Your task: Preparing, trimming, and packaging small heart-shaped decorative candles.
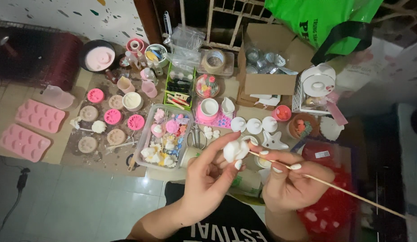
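Observation:
My left hand (208, 172) pinches a small white moulded figure (234, 150) between thumb and fingertips, held up over the low work surface. My right hand (287, 179) grips a long thin wooden stick (343, 190), whose tip touches the right side of the white figure. The stick's far end runs down to the lower right. Both hands are close together, just in front of my dark shirt.
A clear tray (167, 136) of small pink and white shapes, scissors (197, 136), two pink silicone moulds (33, 127), round pink and beige casts (112, 117), cups, a pan of pink liquid (98, 57), a cardboard box (267, 67), a green bag (325, 22) and white star and round pieces (273, 141) crowd the surface.

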